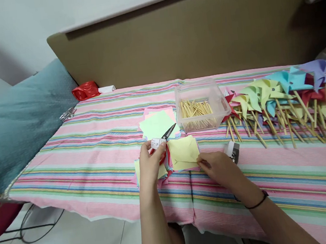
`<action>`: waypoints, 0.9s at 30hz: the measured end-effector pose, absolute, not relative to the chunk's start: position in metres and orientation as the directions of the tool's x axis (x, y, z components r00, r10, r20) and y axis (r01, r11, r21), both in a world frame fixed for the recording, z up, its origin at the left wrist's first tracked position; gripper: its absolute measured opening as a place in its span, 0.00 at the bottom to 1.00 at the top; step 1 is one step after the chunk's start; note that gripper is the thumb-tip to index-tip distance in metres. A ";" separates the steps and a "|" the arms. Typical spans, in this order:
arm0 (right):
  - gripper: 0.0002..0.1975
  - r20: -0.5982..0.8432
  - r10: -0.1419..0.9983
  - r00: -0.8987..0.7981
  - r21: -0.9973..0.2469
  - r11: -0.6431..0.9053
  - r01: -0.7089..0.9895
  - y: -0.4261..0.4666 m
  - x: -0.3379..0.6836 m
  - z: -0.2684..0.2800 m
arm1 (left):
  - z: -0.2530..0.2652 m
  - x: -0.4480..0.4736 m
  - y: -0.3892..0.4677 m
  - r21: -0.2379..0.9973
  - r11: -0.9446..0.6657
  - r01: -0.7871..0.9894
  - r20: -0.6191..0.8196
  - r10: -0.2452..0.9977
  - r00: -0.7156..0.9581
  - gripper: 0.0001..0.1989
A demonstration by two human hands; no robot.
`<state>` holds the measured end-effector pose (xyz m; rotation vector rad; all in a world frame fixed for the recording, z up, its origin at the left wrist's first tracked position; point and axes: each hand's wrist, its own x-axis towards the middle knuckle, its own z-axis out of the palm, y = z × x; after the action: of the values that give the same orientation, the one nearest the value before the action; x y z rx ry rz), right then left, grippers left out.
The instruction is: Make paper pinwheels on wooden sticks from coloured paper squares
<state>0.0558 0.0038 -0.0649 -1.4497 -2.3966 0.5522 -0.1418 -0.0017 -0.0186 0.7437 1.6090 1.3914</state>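
Between the thumb and fingers of my left hand (pixel 151 159) is a small white printed piece (pixel 157 143). Right by that hand lie scissors (pixel 169 132) with dark blades pointing up and right; their red handles are partly covered by the hand, and I cannot tell if it touches them. My right hand (pixel 216 167) pinches the lower right corner of a yellow paper sheet (pixel 183 151), which lies on a stack of coloured sheets. Another stack of coloured paper (pixel 139 172) is partly hidden under my left hand. Light green paper (pixel 157 124) tops a pile behind.
A clear plastic box (pixel 221 109) holds many short wooden sticks (pixel 195 110). Colourful paper pinwheels (pixel 272 89) on sticks are heaped at the right. A grey and white object (pixel 232 151) lies beside my right hand. A red plastic bag (pixel 86 91) sits at the far left on the striped cloth (pixel 95 154).
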 end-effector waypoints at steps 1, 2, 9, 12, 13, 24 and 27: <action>0.09 0.047 0.894 -0.446 -0.474 0.412 0.778 0.004 0.057 -0.065 | -0.019 -0.141 -0.002 0.969 0.215 -0.118 -0.245 0.861 -0.446 0.20; 0.09 0.048 0.897 -0.440 -0.493 0.404 0.770 0.004 0.057 -0.065 | -0.018 -0.140 -0.001 0.964 0.230 -0.138 -0.267 0.858 -0.439 0.20; 0.07 -0.018 0.939 -0.343 -0.610 0.262 0.748 0.002 0.058 -0.061 | -0.018 -0.129 0.003 0.928 0.311 -0.205 -0.370 0.837 -0.403 0.16; 0.08 0.015 0.954 -0.298 -0.635 0.239 0.734 0.000 0.056 -0.060 | -0.024 -0.126 0.004 0.916 0.362 -0.171 -0.401 0.830 -0.387 0.15; 0.08 0.045 0.957 -0.286 -0.652 0.245 0.718 0.000 0.056 -0.059 | -0.027 -0.125 0.005 0.917 0.366 -0.156 -0.398 0.834 -0.382 0.15; 0.07 0.415 0.872 0.259 -0.851 0.272 0.449 -0.010 0.089 -0.032 | -0.041 -0.109 0.004 0.882 0.213 0.420 -0.066 0.939 -0.338 0.17; 0.06 0.416 0.843 0.341 -0.892 0.304 0.335 -0.011 0.097 -0.033 | -0.037 -0.099 0.005 0.687 0.223 0.691 -0.086 0.970 -0.227 0.18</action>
<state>0.0968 -0.0106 -0.0332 -1.2749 -1.2359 0.4848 -0.0990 0.0045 -0.0370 1.5258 1.9932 0.7197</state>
